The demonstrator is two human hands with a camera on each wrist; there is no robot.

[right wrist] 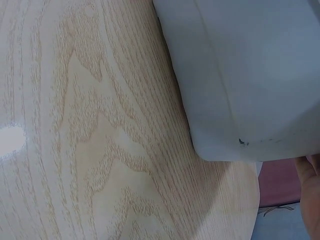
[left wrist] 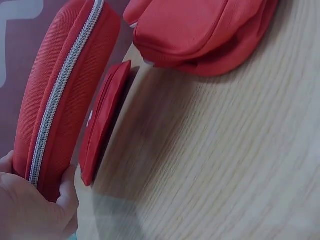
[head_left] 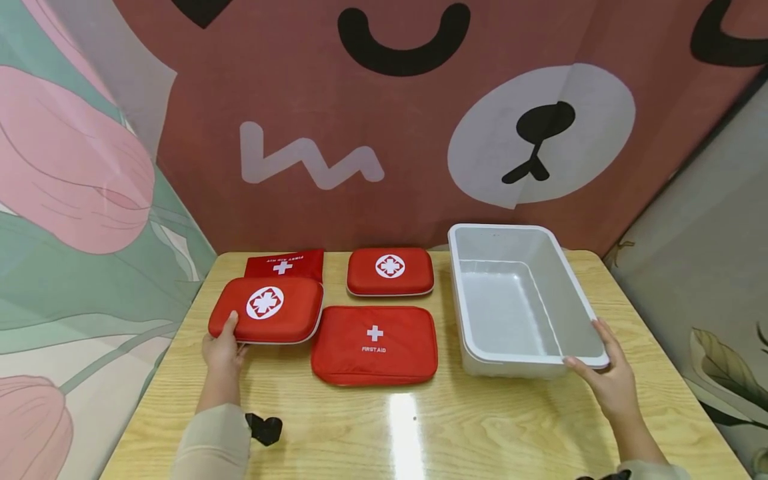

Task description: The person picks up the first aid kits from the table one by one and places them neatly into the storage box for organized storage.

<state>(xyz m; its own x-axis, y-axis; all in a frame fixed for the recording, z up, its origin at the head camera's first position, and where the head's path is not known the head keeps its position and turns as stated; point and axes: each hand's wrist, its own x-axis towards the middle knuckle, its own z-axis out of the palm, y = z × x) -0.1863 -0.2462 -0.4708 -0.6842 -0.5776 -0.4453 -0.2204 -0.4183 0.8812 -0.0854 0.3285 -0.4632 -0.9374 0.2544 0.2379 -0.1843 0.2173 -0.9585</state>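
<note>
Wooden table (head_left: 336, 427): left grip (head_left: 223, 348) pinching raised red case (head_left: 264, 320), right grip (head_left: 613, 383) pinching white bin (head_left: 504, 307).

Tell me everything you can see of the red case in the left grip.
The red case has rounded corners, a textured, fabric-like surface and a white circle with a cross emblem on top. A silvery zipper runs along its side, closed where it shows. The left grip holds its near left edge, thumb on top. It looks raised off the table, partly hiding the flat pouch behind.
</note>
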